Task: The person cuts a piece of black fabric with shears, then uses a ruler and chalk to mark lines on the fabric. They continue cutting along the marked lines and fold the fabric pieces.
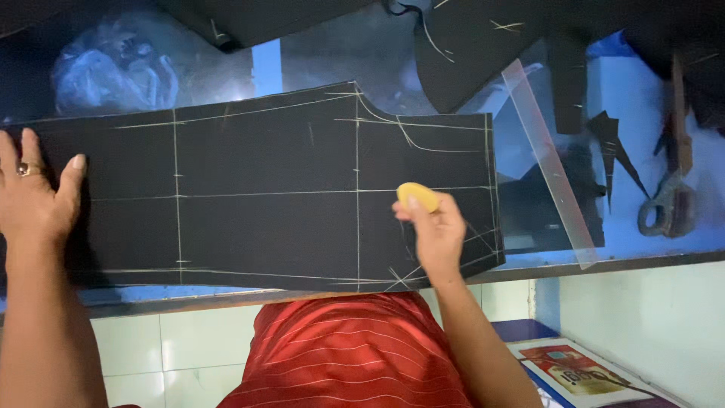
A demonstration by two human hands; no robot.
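Observation:
A black piece of cloth (pixel 264 189) marked with pale chalk lines lies flat on the blue table (pixel 657 151). My left hand (pixel 30 196), with a ring on one finger, presses flat on the cloth's left end, fingers spread. My right hand (pixel 434 230) pinches a yellow piece of tailor's chalk (pixel 418 196) over the right part of the cloth, near a horizontal chalk line.
A clear plastic ruler (pixel 547 162) lies slanted to the right of the cloth. Large scissors (pixel 672 189) rest at the far right. More black fabric pieces (pixel 483 45) and a crumpled plastic bag (pixel 113 72) lie at the back. Papers (pixel 581 370) sit on the tiled floor below.

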